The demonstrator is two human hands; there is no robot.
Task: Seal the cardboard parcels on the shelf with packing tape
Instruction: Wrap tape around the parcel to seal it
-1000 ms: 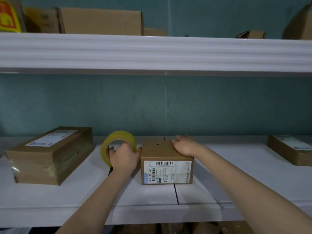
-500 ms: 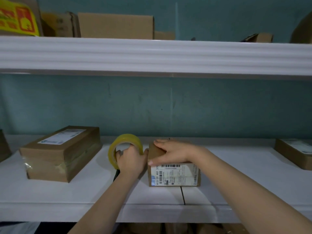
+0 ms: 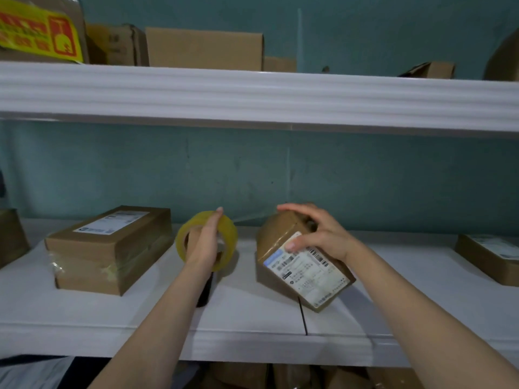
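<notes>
White shelf (image 3: 252,318): left hand (image 3: 203,245) grips a yellowish packing-tape roll (image 3: 229,233); right hand (image 3: 320,234) clasps a tilted brown cardboard parcel (image 3: 306,273) near the front edge, clear tape strip (image 3: 252,217) stretched between them.

Matt cardboard parcel (image 3: 283,237), glossy plastic tape roll (image 3: 227,234)

Left hand (image 3: 203,245) grips tape (image 3: 229,231), right hand (image 3: 323,237) parcel (image 3: 306,272) (tilted).

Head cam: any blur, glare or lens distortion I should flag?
Head view: light is dim and flat with a teal cast; the upper shelf edge bends slightly from the wide lens; the label on the tilted parcel is too soft to read; the tape strand shows only as a faint sheen; soft shadows under parcel and tape roll.
</notes>
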